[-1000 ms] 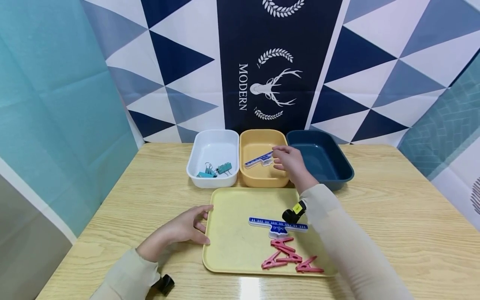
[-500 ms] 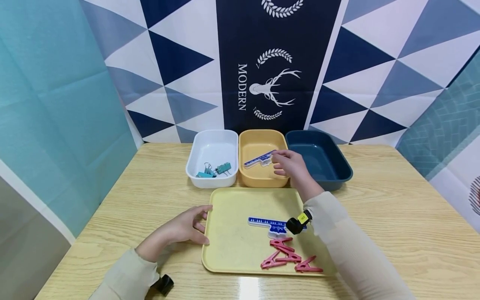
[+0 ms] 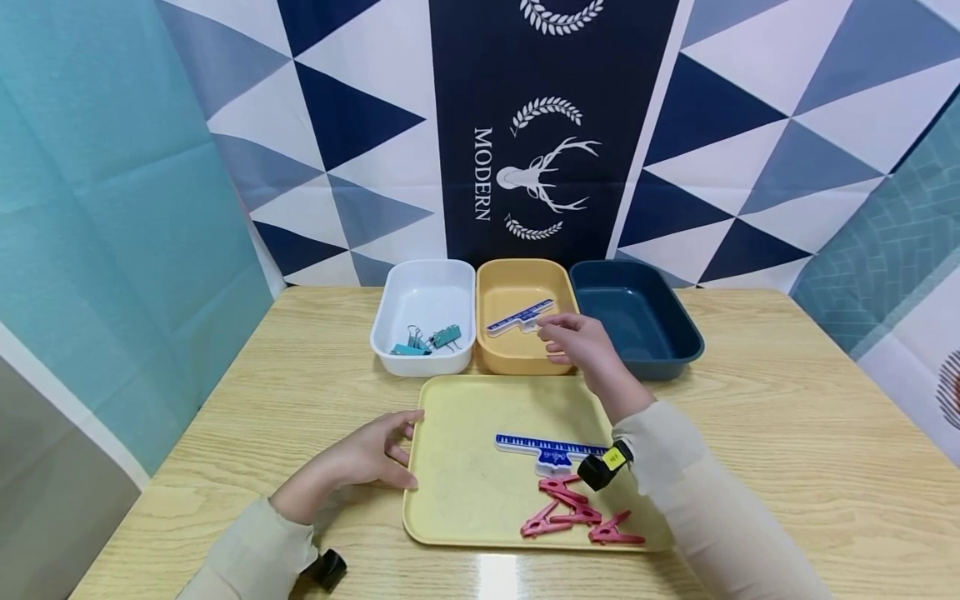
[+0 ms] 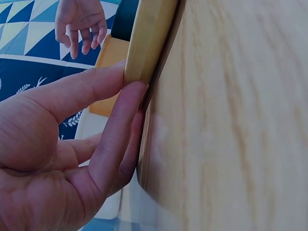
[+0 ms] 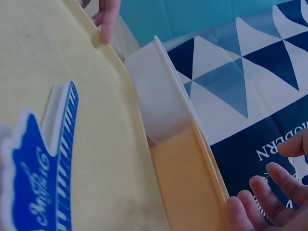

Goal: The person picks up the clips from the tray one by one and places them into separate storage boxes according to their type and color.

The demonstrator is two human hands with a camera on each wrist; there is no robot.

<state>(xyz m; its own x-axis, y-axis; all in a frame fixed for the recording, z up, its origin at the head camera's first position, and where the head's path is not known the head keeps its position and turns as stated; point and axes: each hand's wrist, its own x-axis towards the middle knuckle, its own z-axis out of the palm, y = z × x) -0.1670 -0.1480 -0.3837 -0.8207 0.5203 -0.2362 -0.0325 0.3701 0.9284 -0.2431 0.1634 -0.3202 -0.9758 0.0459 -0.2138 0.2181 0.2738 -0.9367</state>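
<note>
My left hand (image 3: 369, 454) rests at the left rim of the pale yellow tray (image 3: 457, 508), its thumb and fingers spread along the edge. In the left wrist view, its fingertips (image 4: 137, 86) touch the rim. My right hand (image 3: 581, 343) hovers over the front right of the orange-yellow bin (image 3: 525, 365), fingers loosely bent and holding nothing. Just left of its fingertips, a blue-and-white sheet-music clip (image 3: 519, 319) with a piano-key pattern lies in that bin. Another such music clip (image 3: 551, 450) lies on the tray, partly hidden by the right wrist camera. Several pink clothespins (image 3: 577, 510) lie nearer the front.
A white bin (image 3: 426, 287) with several teal binder clips (image 3: 446, 336) stands left of the orange-yellow bin. A dark blue bin (image 3: 637, 312) stands to its right. All three line the back of the wooden table (image 3: 795, 400), before a patterned cloth backdrop (image 3: 360, 150).
My right hand has drawn slightly back toward me, apart from the music clip in the orange-yellow bin, which now shows more fully. My left hand has stayed at the tray's rim.
</note>
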